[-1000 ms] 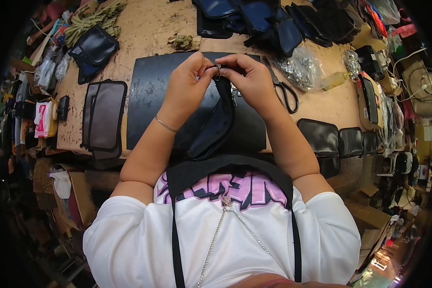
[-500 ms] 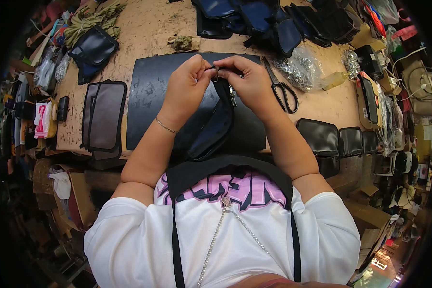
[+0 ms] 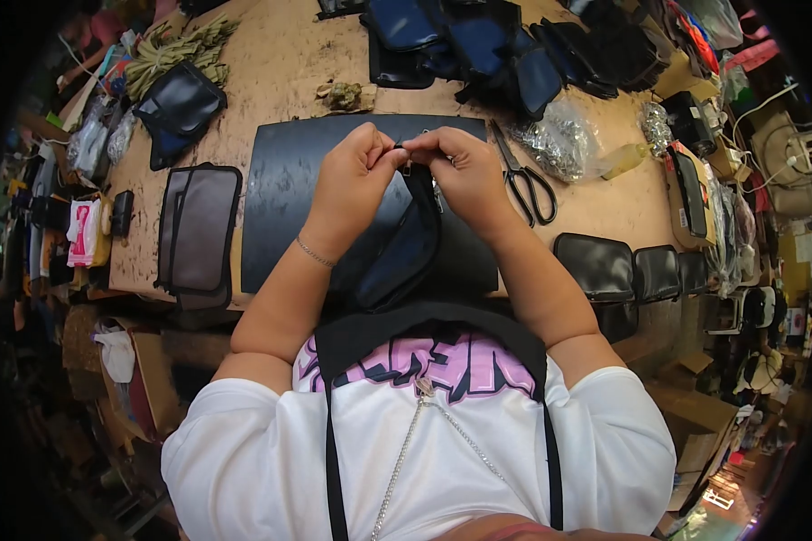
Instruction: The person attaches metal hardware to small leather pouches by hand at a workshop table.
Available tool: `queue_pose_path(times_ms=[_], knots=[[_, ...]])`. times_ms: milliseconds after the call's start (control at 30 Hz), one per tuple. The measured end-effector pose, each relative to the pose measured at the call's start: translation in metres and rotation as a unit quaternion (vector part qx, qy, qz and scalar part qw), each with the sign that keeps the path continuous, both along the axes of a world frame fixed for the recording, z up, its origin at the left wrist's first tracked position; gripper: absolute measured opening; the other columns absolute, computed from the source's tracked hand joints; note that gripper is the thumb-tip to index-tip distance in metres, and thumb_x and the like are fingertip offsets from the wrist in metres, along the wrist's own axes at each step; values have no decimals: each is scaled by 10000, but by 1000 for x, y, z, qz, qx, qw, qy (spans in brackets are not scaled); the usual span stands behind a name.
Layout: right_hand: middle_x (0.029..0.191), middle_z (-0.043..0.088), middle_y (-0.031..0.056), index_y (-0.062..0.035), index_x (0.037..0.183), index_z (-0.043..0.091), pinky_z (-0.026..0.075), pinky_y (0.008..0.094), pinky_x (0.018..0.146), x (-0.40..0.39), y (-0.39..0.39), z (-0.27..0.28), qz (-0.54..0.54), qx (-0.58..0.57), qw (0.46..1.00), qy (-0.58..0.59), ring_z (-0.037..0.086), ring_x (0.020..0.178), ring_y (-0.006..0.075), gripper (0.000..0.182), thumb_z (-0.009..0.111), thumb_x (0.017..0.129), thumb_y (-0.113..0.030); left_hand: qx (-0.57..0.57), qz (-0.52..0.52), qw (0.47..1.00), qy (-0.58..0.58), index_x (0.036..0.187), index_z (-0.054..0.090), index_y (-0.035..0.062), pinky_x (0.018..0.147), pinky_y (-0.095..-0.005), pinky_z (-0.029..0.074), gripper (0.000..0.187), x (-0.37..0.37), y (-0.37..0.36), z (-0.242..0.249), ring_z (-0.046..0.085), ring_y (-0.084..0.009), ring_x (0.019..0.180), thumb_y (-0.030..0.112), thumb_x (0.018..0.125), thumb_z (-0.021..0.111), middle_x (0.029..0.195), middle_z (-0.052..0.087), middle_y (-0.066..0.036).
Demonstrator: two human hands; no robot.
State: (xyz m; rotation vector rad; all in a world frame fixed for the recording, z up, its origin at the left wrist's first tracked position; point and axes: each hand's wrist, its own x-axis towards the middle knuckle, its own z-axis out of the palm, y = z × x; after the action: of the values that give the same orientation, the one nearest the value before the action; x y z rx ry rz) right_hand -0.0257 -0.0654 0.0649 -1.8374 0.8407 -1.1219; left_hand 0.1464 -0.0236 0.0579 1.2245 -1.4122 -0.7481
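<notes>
Over the black mat (image 3: 284,194), both hands meet at the top end of a black zippered pouch (image 3: 397,257). My left hand (image 3: 361,171) is closed, with thumb and fingers pinching that end. Against it, my right hand (image 3: 460,167) pinches the same end from the other side, its fingertips nearly touching the left ones. A small metal piece shows just under the fingertips, and a metal zipper pull hangs beside my right hand. The pouch's lower part slants down toward the apron (image 3: 433,323). What exactly lies between the fingertips is too small to make out.
Black-handled scissors (image 3: 530,189) lie right of the mat, beside a clear bag of metal parts (image 3: 559,140). Flat dark panels (image 3: 203,225) are at left, black pouches (image 3: 595,266) at right. Dark blue pieces (image 3: 478,45) pile up at the back.
The whole scene sits slightly lower in the picture, as if the head tilted. Both hands keep their pinch on the pouch's end, with only slight finger movement.
</notes>
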Motion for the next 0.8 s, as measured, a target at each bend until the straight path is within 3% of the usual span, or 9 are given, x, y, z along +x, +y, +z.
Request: queue_pose_path(times_ms=[33, 133, 233, 333, 433, 500, 700, 800], knots=[[960, 714, 145, 36, 985, 708, 556, 294, 814, -1, 0, 2, 7, 15, 1000, -3, 715, 899, 204, 208, 581, 836, 108, 16, -10, 1000, 12, 750, 369, 62, 710, -230, 481, 360, 0, 1, 2, 543, -74, 790, 0, 907, 686, 850, 628, -56], [951, 709, 123, 26, 1002, 698, 544, 282, 809, -4, -1, 4, 29, 56, 998, -18, 694, 896, 165, 170, 615, 861, 75, -4, -40, 996, 78, 805, 481, 40, 724, -235, 502, 235, -1, 2, 9, 579, -85, 798, 8, 905, 691, 857, 631, -61], [936, 692, 101, 10, 1092, 640, 528, 268, 799, 2, 0, -6, 39, 78, 994, -58, 664, 893, 134, 207, 669, 887, 12, 59, -56, 994, 71, 905, 595, 1, 722, -241, 512, 99, 11, -6, 13, 606, -96, 803, 38, 919, 686, 863, 637, -57], [930, 676, 75, -7, 1172, 562, 518, 266, 797, 6, 5, -9, 32, 86, 993, -77, 644, 894, 119, 324, 720, 893, -53, 113, -105, 988, -7, 985, 650, -25, 719, -249, 513, 107, 19, -5, 33, 620, -102, 803, 64, 932, 675, 874, 642, -51], [948, 670, 51, -19, 1187, 536, 514, 263, 816, 7, 3, -3, 56, 135, 989, -39, 640, 900, 111, 366, 740, 888, -75, 105, -131, 974, -151, 932, 641, -22, 722, -266, 506, 86, 27, -3, 47, 618, -114, 800, 60, 925, 666, 852, 639, -52], [986, 669, 37, -25, 1152, 574, 507, 248, 849, 8, 3, 1, 96, 205, 973, -53, 634, 908, 93, 300, 727, 897, -61, 35, -115, 974, -193, 929, 632, -18, 717, -282, 501, 64, 24, 3, 50, 616, -136, 785, 38, 911, 658, 830, 630, -64], [946, 661, -6, -31, 1012, 653, 484, 224, 808, 10, 13, 3, 103, 232, 962, -96, 600, 880, 58, 139, 711, 913, -110, -70, -84, 970, -219, 898, 613, -11, 681, -314, 483, 18, 14, 8, 46, 600, -204, 744, -12, 886, 626, 822, 608, -100], [952, 700, 30, -7, 1038, 659, 514, 243, 790, 10, 12, -3, 88, 228, 965, -94, 639, 855, 89, 201, 712, 861, -86, -90, -67, 971, -211, 892, 613, -11, 669, -320, 477, 24, 10, 10, 44, 591, -220, 727, -22, 874, 624, 819, 599, -109]])
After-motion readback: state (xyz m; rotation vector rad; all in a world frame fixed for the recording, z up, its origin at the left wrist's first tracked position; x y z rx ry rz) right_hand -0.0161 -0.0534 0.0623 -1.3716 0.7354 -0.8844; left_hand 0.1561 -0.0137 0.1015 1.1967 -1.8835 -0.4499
